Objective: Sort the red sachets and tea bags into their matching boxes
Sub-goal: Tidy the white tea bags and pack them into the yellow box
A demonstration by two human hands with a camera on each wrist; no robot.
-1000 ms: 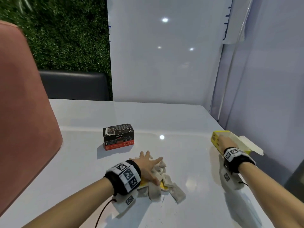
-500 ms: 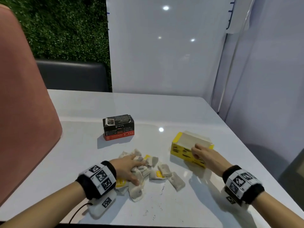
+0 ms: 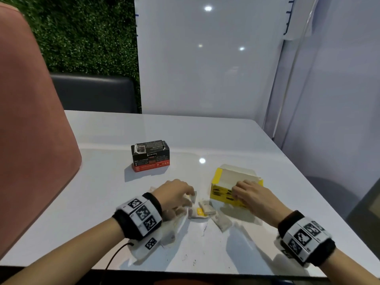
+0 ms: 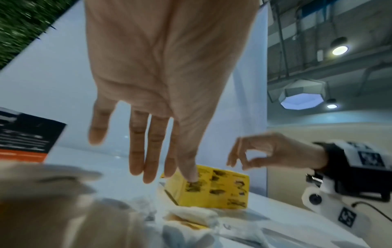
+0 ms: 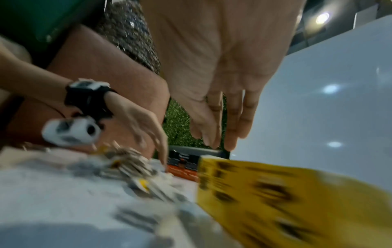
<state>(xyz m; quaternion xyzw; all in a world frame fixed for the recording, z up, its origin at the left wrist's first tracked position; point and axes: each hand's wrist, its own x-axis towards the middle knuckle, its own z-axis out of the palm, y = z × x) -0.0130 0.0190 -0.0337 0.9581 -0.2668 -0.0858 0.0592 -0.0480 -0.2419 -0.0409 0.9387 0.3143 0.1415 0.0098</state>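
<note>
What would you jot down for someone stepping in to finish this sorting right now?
Left hand: open, over the tea bags piled on the table; no grip yet.
Right hand: open, at the near rim of the open yellow box, which stands beside the pile.
Black and red box: farther back, untouched.
Done: no bag seen boxed.
Left: all the bags; no red sachets in view.

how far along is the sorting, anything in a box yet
Early. Done: the yellow box stands open beside the tea bags, with nothing visible inside. In hand: the right hand is at its front and the left hand reaches into the pile. Left: all the bags; the black and red box looks shut.
</note>
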